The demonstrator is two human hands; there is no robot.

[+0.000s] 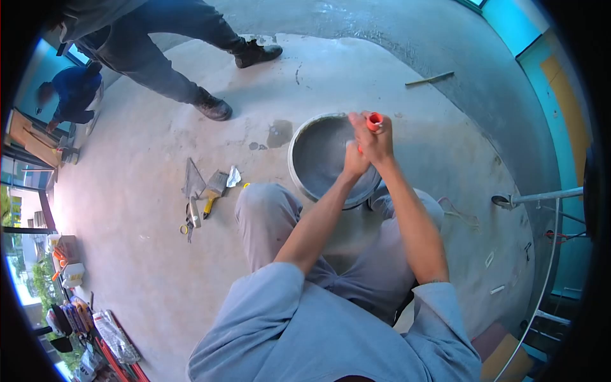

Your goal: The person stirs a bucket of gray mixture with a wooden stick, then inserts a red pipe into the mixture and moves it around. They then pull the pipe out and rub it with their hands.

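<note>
Between my knees stands a round bucket (291, 167) with a pale rim, holding smooth grey paste or liquid (321, 149). My right hand (380, 141) is closed around a red handle (374, 121) with a hollow, tube-like end. Lower down, my left hand (356, 160) is closed around the same handle; a bit of red shows by its fingers. Both hands are above the bucket's right side. The handle's lower part is hidden by my hands and arms, so its tool kind cannot be made out.
Left of my knee lie a wide brush (217, 183), a triangular grey blade (193, 178) and crumpled foil (233, 176). Another person's boots (213, 105) stand beyond; a second person (76, 92) bends at far left. A wheeled metal frame (541, 196) is at right. A stick (430, 79) lies ahead.
</note>
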